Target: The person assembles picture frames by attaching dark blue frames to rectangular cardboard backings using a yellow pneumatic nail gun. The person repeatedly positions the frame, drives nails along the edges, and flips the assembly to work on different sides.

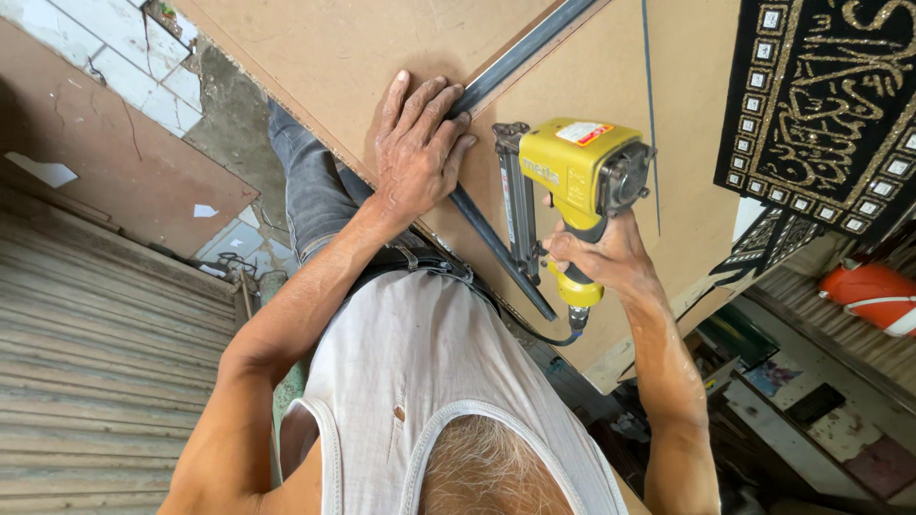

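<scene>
My left hand [417, 143] lies flat, fingers spread, on a brown board [315, 57], with its fingertips touching a dark metal strip [520, 50] that runs along the board and bends back toward my body. My right hand [601, 253] grips the handle of a yellow nail gun [572, 172]. The gun's dark nose and magazine [520, 205] sit against the strip just right of my left hand. A black hose [544, 336] leaves the bottom of the gun's handle.
A black framed panel with gold ornament [830, 105] lies on the board at the top right. An orange object [873, 291] sits at the right edge. A ribbed metal shutter [105, 353] and tiled floor [114, 48] are on the left.
</scene>
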